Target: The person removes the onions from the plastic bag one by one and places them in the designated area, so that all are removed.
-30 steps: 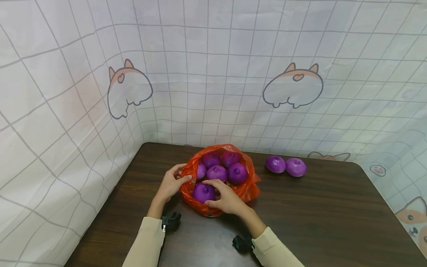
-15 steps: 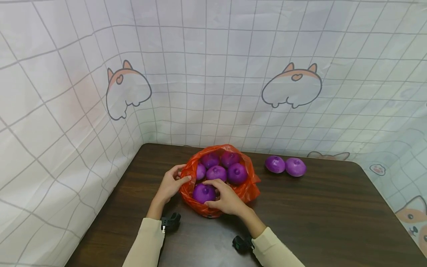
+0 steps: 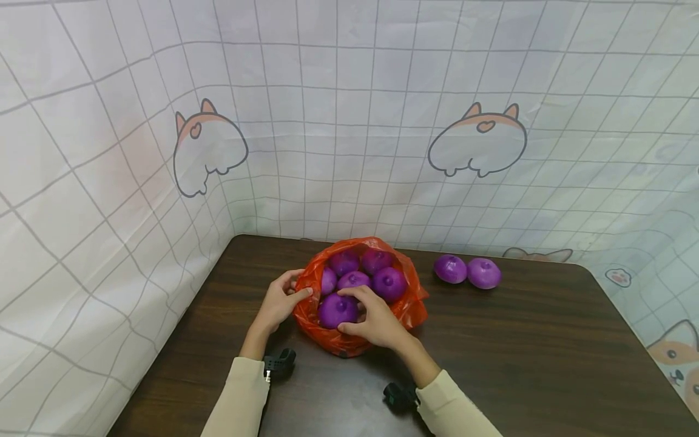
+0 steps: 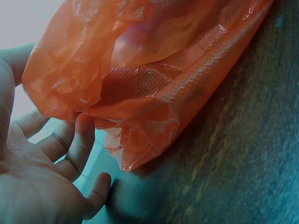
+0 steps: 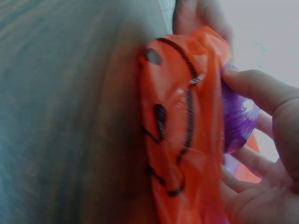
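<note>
1. Along the back and both sides: white cloth (image 3: 349, 109) printed with a grey grid and corgi drawings (image 3: 478, 142).
2. Below it: dark brown table (image 3: 519, 352), wood-grained, back corners rounded.
3. On the table, left of centre and near the back: red bag (image 3: 413, 312), thin and crumpled, mouth upward, rim rising around its contents; black printed lines on the side facing the right wrist view.
4. From the near edge: two pale sleeves (image 3: 237, 388), one per arm.
5. Left hand (image 3: 280, 301): at the bag's left rim, pinching the red film between thumb and fingers.
6. Right hand (image 3: 378, 320): over the bag's near right part, blocking some of the inside; thumb and fingers curved around the front onion (image 3: 335, 311), within the bag.
7. Behind that onion, inside the bag: five onions (image 3: 389, 284), purple.
8. Right of the bag, apart from it: two loose onions (image 3: 450, 269), side by side.
9. At the wrists: two black devices (image 3: 280, 362).
</note>
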A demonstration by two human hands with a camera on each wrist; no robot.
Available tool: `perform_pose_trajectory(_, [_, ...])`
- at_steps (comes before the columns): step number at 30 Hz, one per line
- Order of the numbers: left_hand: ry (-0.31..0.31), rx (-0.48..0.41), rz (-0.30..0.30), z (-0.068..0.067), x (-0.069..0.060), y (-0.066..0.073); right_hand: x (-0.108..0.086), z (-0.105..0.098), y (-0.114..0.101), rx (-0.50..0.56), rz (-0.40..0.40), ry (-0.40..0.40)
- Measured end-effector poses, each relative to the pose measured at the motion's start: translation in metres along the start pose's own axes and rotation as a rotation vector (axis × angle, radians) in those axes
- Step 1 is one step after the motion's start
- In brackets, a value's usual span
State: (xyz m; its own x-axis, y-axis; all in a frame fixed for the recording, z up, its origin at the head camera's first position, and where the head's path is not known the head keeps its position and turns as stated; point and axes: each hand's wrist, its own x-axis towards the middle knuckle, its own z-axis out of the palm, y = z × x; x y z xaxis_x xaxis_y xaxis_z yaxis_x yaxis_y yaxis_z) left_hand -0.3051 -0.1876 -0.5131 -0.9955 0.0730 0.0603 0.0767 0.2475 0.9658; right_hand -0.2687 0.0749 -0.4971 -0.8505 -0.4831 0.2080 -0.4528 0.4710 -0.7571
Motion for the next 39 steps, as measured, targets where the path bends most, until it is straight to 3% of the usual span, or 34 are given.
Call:
perform_pose_trajectory(20, [-0.006,0.002,0.002,0.000,0.000,0.002,-0.005,-0.061,-0.005,0.123,-0.040,0.153])
perform_pose_trajectory(39, [0.010,0.010,-0.006,0.001,-0.001,0.003,-0.016,-0.096,-0.011,0.197,0.016,0.270])
